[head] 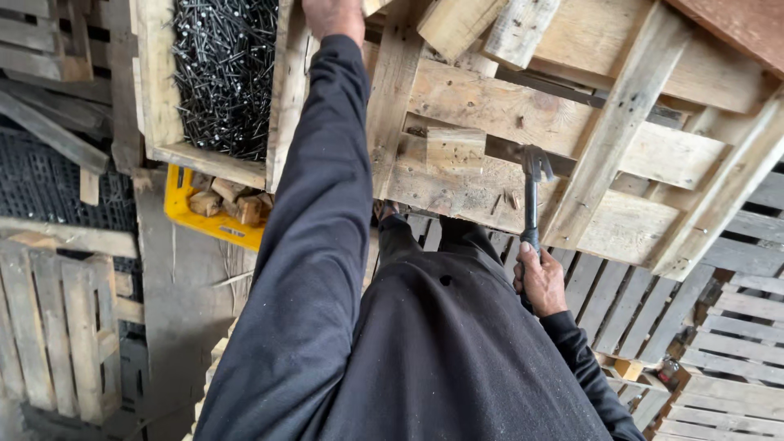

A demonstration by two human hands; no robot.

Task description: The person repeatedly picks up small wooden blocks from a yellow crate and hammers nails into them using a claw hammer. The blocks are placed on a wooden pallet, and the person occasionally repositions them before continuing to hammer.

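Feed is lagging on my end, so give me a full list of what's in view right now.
Pallet: one, pale weathered wood, on the bench ahead.
Wooden box: one, pale, upper left, full of nails.
Nails: a heap, dark grey, inside the box.
Hammer: one, dark metal claw head, over the pallet.
Yellow crate: one, below the box, holding wood blocks.
Other pallets: several, grey-brown, on the floor right and left.
Left hand: at the top edge, by the box; grip hidden.
Right hand: closed around the hammer handle.
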